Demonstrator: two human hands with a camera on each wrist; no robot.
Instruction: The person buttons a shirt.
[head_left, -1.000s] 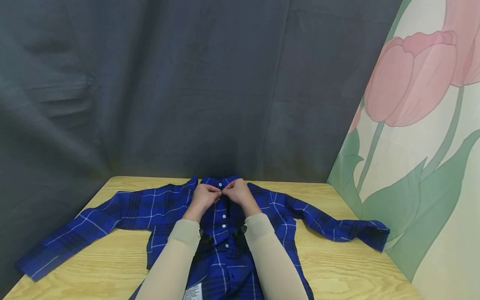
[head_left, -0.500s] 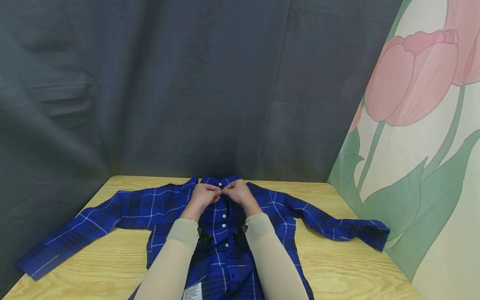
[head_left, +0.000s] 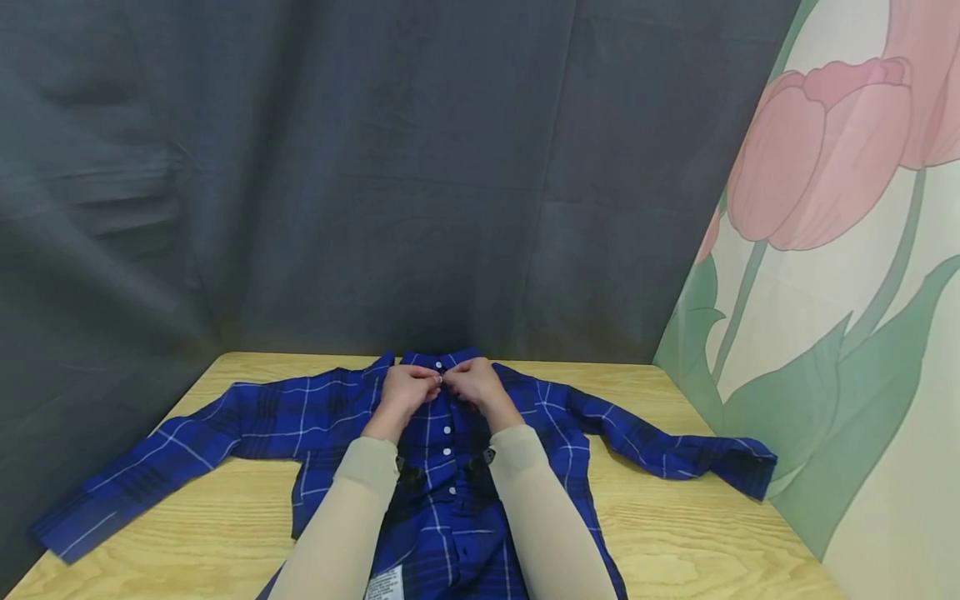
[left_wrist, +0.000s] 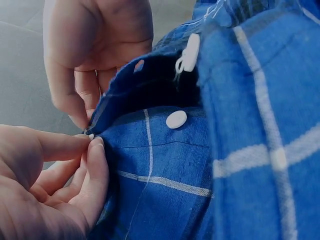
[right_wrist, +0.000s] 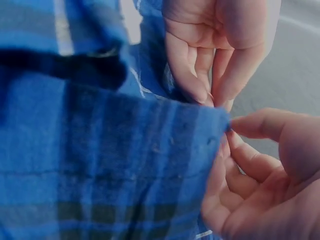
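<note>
A blue plaid button-up shirt (head_left: 330, 417) lies front up, its collar (head_left: 420, 361) at the far edge. Just below the collar, both hands meet fingertip to fingertip on the front opening. My left hand (head_left: 405, 396) pinches a small white button (left_wrist: 91, 136) between thumb and forefinger. Opposite it, my right hand (head_left: 480, 387) pinches the edge of the other front panel (right_wrist: 150, 140). The fabric edge is lifted into a loop, with a slit buttonhole (left_wrist: 139, 65) showing in it. Another white button (left_wrist: 176, 119) sits on the shirt close by.
The shirt is spread on a light wood table (head_left: 667, 533), one sleeve (head_left: 135, 483) out to the left and the other (head_left: 675, 458) to the right. A dark curtain (head_left: 390, 183) hangs behind; a tulip-patterned panel (head_left: 825, 167) stands at right. A printed label (head_left: 386, 583) shows near the hem.
Both hands stay at the same spot below the collar with only tiny finger shifts. A white speck now shows more clearly between the fingertips.
</note>
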